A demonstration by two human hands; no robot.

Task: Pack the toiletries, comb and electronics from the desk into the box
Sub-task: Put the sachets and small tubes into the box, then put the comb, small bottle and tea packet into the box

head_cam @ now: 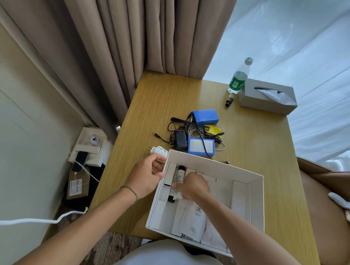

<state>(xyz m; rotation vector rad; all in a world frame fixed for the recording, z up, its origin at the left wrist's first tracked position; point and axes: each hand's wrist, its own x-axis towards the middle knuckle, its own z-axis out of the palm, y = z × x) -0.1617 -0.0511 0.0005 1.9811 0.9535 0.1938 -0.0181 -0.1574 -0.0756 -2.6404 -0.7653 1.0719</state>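
Observation:
An open white box stands at the near edge of the wooden desk. My right hand is inside it and pinches a white tube with black ends lying along the left side. White sachets and small white cartons lie on the box floor. My left hand grips the box's left wall near its far corner. A white plug charger lies just beyond my thumb. Behind the box lie a black comb, two blue battery packs, a black adapter and tangled cables.
At the desk's far right stand a water bottle, a grey tissue box and a small dark tube. A tan chair sits right of the desk. Curtains hang behind it. Boxes, a phone and a white cable lie on the floor at left.

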